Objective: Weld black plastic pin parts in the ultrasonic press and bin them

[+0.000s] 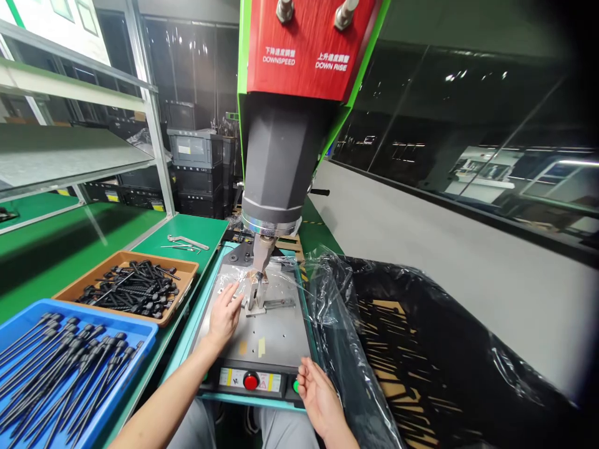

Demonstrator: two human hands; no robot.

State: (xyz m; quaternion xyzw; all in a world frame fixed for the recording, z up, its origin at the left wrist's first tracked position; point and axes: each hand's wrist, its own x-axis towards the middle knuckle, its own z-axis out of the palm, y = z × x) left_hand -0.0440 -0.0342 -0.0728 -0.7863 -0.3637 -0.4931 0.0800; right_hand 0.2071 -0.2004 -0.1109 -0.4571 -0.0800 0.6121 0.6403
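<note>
My left hand point(225, 315) is over the left side of the machine's metal base plate point(281, 343), fingers stretched out beside a small metal fixture point(256, 302). I see nothing in it. A dark part point(259, 276) stands at the top of the fixture, right under the tip of the metal horn point(262, 251); whether they touch I cannot tell. Near the plate's front right corner, my right hand point(319, 396) has its palm turned inward and its fingers loosely bent, with nothing visible in it. It is close to a green button point(296, 386). A red button point(251, 380) sits mid-panel.
On the left, a blue tray point(152, 330) and a brown tray point(189, 274) hold black rod-like parts. Wrenches point(187, 243) lie on the green table behind. To the right is a bin lined with clear plastic point(327, 299), with dark parts inside. The red machine head point(304, 50) hangs overhead.
</note>
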